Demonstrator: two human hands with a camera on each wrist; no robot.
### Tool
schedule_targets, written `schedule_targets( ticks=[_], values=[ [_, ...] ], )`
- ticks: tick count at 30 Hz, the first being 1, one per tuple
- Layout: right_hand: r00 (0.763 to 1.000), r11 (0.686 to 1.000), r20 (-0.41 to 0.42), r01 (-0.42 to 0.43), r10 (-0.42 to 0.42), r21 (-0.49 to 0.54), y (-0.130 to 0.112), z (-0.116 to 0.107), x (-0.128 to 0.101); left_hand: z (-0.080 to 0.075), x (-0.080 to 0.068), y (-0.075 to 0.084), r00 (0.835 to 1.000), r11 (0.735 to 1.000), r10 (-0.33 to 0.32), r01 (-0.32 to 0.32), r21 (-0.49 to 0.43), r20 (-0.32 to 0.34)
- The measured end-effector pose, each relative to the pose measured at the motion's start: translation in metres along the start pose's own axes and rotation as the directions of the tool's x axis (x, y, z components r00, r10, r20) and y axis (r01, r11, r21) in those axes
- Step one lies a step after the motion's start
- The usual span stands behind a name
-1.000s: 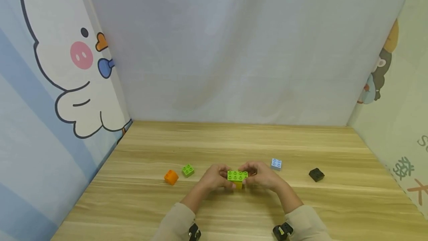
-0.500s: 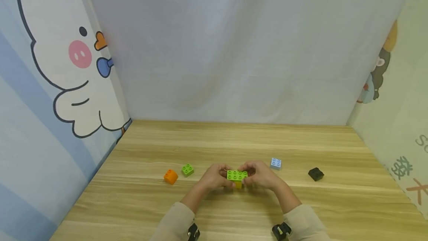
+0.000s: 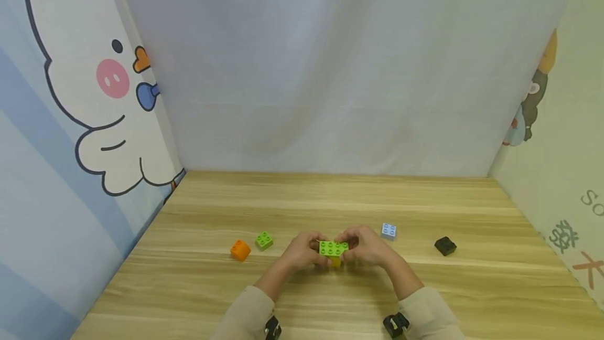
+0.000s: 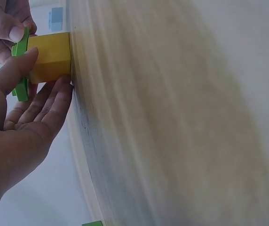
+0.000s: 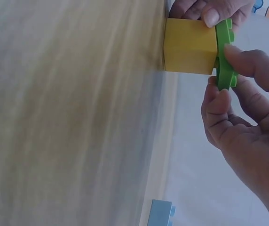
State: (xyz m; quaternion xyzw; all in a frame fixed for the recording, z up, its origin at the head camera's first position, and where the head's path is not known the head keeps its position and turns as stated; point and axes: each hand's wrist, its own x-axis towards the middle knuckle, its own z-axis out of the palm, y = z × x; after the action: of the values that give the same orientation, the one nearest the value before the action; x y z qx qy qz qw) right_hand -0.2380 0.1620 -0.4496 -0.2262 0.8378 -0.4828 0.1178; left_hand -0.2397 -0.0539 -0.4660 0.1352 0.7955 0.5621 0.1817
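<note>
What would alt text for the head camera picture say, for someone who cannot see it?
Two hands, left hand and right hand, hold a flat green brick on a yellow block on a wooden table. Loose orange, small green, light blue and black bricks lie around them.

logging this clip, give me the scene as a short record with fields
surface: wooden table, cloth backdrop behind
left hand: fingers on the left end of the green plate
right hand: pinches the right end of the green plate
stack: green plate sits on a yellow block, which rests on the table
left of hands: orange block, small green block
right of hands: light blue block, black block
loose blocks: all apart from the hands
</note>
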Motion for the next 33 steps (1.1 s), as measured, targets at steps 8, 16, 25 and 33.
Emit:
schedule_targets(
  ticks=[8,16,25,33],
  values=[
    [1.000,1.000,0.018,-0.012,0.012,-0.017,-0.0002,-0.0034,-0.0001,0.0004,0.0010,0.0015,1.000,1.000,-0.003,0.003,0.006,0.014],
    [0.999,0.998,0.024,0.040,-0.039,-0.042,0.0049,-0.0042,-0.0006,-0.0002,-0.0012,0.0042,1.000,0.999,-0.007,0.006,0.044,0.007],
    [0.999,0.999,0.046,0.025,-0.023,-0.030,0.0041,-0.0042,0.0007,0.0002,-0.0018,0.0046,1.000,0.998,0.011,-0.012,0.069,0.013],
    [0.998,0.995,0.030,0.048,-0.046,-0.089,0.0039,-0.0030,0.0032,-0.0001,-0.0001,0.0015,0.999,0.995,0.037,-0.038,0.096,0.013]
  ],
)
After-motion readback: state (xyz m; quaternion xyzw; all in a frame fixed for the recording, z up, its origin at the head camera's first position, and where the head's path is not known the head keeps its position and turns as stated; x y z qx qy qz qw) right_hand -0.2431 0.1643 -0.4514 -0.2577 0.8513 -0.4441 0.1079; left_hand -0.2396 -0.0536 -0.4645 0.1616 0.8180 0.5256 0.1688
